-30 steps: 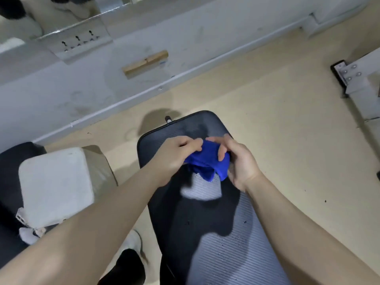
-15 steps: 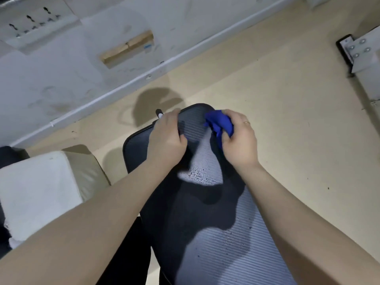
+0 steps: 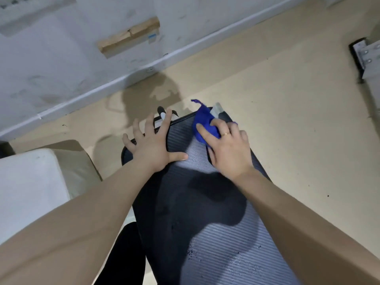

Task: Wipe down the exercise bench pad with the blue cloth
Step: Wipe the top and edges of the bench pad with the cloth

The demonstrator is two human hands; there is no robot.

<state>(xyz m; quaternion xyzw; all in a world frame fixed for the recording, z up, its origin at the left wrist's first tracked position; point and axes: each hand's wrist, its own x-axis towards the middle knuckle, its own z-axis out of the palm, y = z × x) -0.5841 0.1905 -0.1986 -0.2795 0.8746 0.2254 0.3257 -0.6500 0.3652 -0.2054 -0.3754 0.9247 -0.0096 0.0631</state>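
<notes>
Nearest, both forearms run in from the bottom corners and are cut off by the frame; between them the ribbed exercise bench pad [image 3: 222,239] stretches away, its near end cut off at the bottom edge, and small droplets speckle its near surface; a dark shadow covers much of the pad's middle, so its ribbing is hard to make out there. At near left a white block [image 3: 28,190] is cut off by the left edge; what it is cannot be told. Further on, the left hand [image 3: 153,145] lies flat on the pad's far left corner, fingers spread apart and holding nothing; half a second ago its fingers were drawn together over that edge. The right hand [image 3: 228,149] presses the blue cloth [image 3: 202,125] against the pad's far right end, fingers folded over the bunched fabric; most of the cloth is hidden under the palm, and a loose tip sticks up beyond the pad's edge; a second ago both hands held the cloth above the pad. Just beyond the pad's far edge a small black-and-white part [image 3: 162,113] peeks out between the left fingers, too hidden to identify. Farther still, the tan floor [image 3: 277,95] meets a grey wall [image 3: 61,58]; at far right a metal bracket [image 3: 368,56] is cut off by the frame.
</notes>
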